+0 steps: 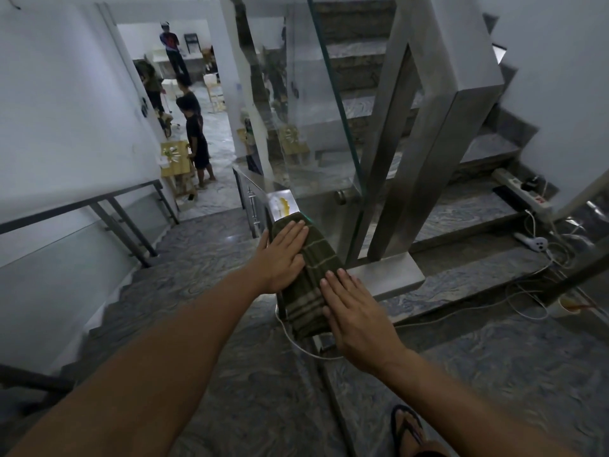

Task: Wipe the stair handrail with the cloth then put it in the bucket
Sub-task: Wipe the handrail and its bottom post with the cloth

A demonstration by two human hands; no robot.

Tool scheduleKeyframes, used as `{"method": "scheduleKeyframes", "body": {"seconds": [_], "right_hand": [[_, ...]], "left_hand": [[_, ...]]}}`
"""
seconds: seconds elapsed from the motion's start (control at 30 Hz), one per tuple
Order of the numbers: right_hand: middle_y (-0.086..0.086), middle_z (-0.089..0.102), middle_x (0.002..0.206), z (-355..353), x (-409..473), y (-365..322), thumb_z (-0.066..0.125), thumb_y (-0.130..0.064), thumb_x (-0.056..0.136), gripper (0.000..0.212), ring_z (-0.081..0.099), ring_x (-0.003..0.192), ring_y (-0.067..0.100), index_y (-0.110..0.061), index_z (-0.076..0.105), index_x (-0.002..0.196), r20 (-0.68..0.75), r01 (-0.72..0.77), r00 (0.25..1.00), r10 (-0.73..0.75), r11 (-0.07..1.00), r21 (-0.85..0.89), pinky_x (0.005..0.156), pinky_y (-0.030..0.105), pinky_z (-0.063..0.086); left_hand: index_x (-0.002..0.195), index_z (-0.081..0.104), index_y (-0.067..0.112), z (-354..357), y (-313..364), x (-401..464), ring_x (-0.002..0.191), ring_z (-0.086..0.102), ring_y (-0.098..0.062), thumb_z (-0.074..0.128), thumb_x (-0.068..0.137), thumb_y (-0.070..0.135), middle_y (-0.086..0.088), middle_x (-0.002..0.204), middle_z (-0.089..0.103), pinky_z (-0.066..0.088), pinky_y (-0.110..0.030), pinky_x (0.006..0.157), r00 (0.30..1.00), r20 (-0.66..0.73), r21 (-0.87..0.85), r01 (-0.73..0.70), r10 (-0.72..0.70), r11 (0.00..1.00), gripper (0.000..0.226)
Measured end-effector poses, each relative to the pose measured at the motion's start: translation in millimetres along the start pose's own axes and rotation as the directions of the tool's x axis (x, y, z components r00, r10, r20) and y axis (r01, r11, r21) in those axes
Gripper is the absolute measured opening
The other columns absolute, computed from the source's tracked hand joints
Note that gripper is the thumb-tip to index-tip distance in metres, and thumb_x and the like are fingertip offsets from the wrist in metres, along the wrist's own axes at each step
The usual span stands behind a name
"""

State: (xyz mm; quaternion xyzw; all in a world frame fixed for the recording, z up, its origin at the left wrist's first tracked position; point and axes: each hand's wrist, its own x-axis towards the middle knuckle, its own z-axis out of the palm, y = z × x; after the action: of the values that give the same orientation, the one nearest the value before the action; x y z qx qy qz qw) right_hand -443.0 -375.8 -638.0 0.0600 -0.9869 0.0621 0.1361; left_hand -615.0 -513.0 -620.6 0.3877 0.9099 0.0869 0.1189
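Observation:
A dark green cloth (308, 285) with pale stripes lies draped over the top of the steel stair handrail (280, 201), which runs down and away from me. My left hand (283, 255) lies flat on the cloth's upper left part, thumb hooked over the rail's left side. My right hand (356, 316) rests flat on the cloth's lower right edge, fingers spread. A yellow stain shows on the bare rail just beyond the cloth. No bucket is in view.
A glass panel (333, 103) and thick steel posts (435, 150) rise right of the rail. A power strip (522, 192), white cables and a cup (568, 306) lie on the steps at right. Several people stand in the room below. My sandalled foot (408, 430) is on the landing.

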Motion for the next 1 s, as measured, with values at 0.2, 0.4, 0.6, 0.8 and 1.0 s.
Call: {"method": "scheduleKeyframes", "body": {"seconds": [0.2, 0.4, 0.6, 0.8, 1.0], "right_hand": [[0.018, 0.052, 0.14, 4, 14, -28, 0.024, -0.037, 0.101, 0.055, 0.045, 0.134, 0.032, -0.003, 0.052, 0.135, 0.03, -0.133, 0.991, 0.134, 0.991, -0.029, 0.113, 0.048, 0.027], [0.023, 0.055, 0.136, 12, 30, -50, 0.034, -0.034, 0.095, 0.054, 0.049, 0.13, 0.037, 0.001, 0.054, 0.131, 0.037, -0.239, 0.97, 0.241, 0.97, -0.038, 0.107, 0.055, 0.035], [0.022, 0.057, 0.133, 17, 46, -55, 0.039, -0.03, 0.087, 0.055, 0.051, 0.128, 0.036, 0.0, 0.057, 0.13, 0.057, -0.269, 0.961, 0.272, 0.961, -0.058, 0.106, 0.052, 0.033], [0.021, 0.057, 0.134, 21, 58, -54, 0.041, -0.029, 0.086, 0.055, 0.051, 0.128, 0.036, -0.001, 0.057, 0.13, 0.069, -0.298, 0.952, 0.299, 0.954, -0.016, 0.106, 0.052, 0.036], [0.02, 0.059, 0.133, 20, 69, -51, 0.038, -0.029, 0.086, 0.055, 0.052, 0.127, 0.035, -0.001, 0.058, 0.129, 0.105, -0.329, 0.94, 0.326, 0.944, 0.01, 0.104, 0.05, 0.037]], "left_hand": [[0.151, -0.004, 0.023, -7, -11, 11, 0.145, -0.014, -0.007, 0.009, 0.099, 0.05, 0.006, 0.16, -0.011, -0.013, -0.05, 0.116, 1.0, 0.007, 0.04, -0.01, 0.01, 0.999, 0.061], [0.151, -0.006, 0.023, -18, -23, 22, 0.145, -0.014, -0.009, 0.013, 0.099, 0.05, 0.005, 0.16, -0.012, -0.015, -0.05, 0.115, 0.999, 0.032, 0.111, -0.039, 0.035, 0.993, 0.062], [0.151, -0.007, 0.027, -23, -35, 35, 0.145, -0.014, -0.009, 0.013, 0.1, 0.048, 0.007, 0.16, -0.012, -0.011, -0.052, 0.116, 0.998, 0.045, 0.084, -0.039, 0.035, 0.996, 0.059], [0.151, -0.004, 0.03, -27, -45, 46, 0.146, -0.014, -0.01, 0.015, 0.1, 0.049, 0.009, 0.16, -0.01, -0.01, -0.055, 0.115, 0.998, 0.035, 0.075, -0.045, 0.042, 0.996, 0.057], [0.15, -0.002, 0.034, -29, -53, 57, 0.146, -0.015, -0.012, 0.017, 0.1, 0.049, 0.01, 0.16, -0.01, -0.013, -0.057, 0.114, 0.999, 0.022, 0.075, -0.03, 0.028, 0.997, 0.056]]}}
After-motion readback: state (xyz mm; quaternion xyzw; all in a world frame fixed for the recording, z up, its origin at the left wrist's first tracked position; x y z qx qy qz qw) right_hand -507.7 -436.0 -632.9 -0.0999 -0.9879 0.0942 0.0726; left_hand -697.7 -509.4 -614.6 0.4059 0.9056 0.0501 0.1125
